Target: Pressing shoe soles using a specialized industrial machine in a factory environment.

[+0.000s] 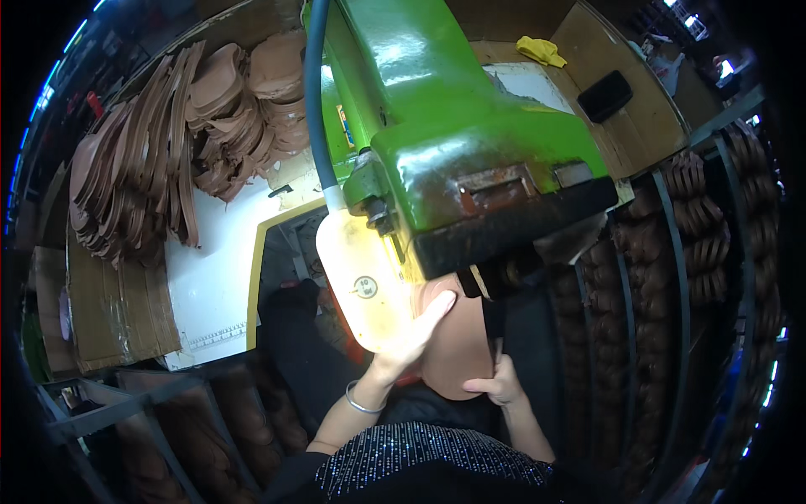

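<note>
A flat brown shoe sole (460, 349), rounded at its near end, is held between my two hands beneath the head of a green machine (495, 151). My left hand (409, 340) grips its left side, thumb lying on the upper face and the other fingers out of sight. At the near right edge, my right hand (504, 385) pinches the sole with the thumb on top. The far end of the sole reaches under the machine's dark lower part, where it is hidden. Beside my left hand, a pale rounded plate (357, 252) is brightly lit.
Piles of brown soles (138, 160) lie on the white tabletop (201, 286) at the left. A cardboard box (646, 109) at the far right has a dark block (604, 96) and a yellow cloth (541, 50). Racks packed with brown pieces (646, 328) stand on the right.
</note>
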A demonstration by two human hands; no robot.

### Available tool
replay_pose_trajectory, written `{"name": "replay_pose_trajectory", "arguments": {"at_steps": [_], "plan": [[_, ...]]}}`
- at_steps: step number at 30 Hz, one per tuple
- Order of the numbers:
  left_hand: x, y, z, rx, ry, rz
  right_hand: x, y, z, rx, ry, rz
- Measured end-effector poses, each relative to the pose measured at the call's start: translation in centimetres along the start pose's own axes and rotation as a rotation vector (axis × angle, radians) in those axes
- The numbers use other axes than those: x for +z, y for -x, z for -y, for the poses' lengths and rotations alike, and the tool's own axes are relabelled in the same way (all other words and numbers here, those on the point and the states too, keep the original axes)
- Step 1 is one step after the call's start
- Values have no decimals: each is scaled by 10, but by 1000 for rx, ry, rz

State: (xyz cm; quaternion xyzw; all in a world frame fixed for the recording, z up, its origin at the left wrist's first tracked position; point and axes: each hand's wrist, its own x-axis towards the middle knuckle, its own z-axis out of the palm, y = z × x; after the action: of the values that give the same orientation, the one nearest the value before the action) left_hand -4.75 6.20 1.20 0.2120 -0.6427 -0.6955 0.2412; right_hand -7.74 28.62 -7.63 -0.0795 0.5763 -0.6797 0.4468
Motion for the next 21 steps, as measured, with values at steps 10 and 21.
{"name": "replay_pose_trajectory", "arguments": {"at_steps": [10, 21], "plan": [[-15, 15, 39, 29, -41, -98, -51, -57, 121, -336, -53, -279], [-67, 18, 8, -56, 335, -151, -33, -140, 119, -441, -238, 132]]}}
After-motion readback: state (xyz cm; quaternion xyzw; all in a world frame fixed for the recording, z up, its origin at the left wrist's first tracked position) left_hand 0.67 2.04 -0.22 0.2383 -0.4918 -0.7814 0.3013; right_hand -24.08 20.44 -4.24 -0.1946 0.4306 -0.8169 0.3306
